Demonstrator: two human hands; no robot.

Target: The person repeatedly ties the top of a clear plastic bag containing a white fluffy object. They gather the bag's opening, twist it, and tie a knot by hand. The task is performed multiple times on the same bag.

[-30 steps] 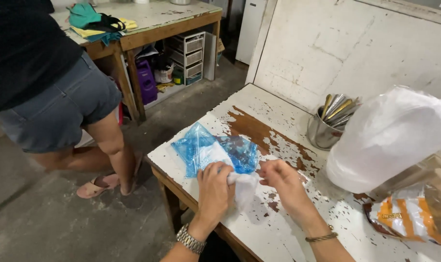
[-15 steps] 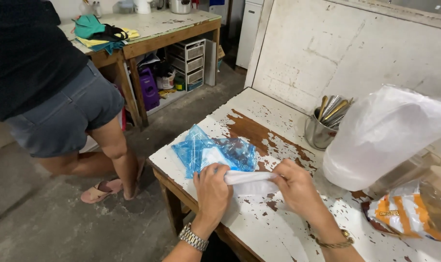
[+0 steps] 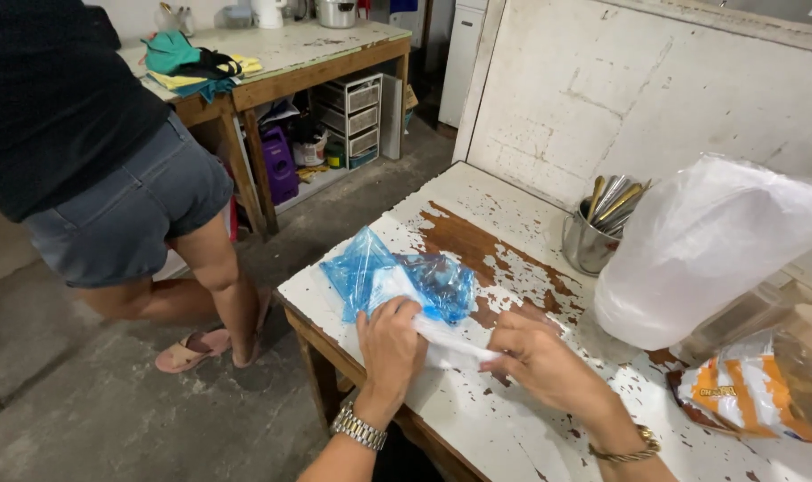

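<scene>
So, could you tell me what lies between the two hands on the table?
In the head view, a rolled strip of white plastic spans the gap from the left hand to the right hand, over the chipped white table.

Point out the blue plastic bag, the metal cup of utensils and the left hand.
blue plastic bag [image 3: 370, 272], head view, on its crumpled blue upper part.
metal cup of utensils [image 3: 586, 245], head view, on the cup's steel wall.
left hand [image 3: 390, 344], head view, on the back of the hand.
</scene>
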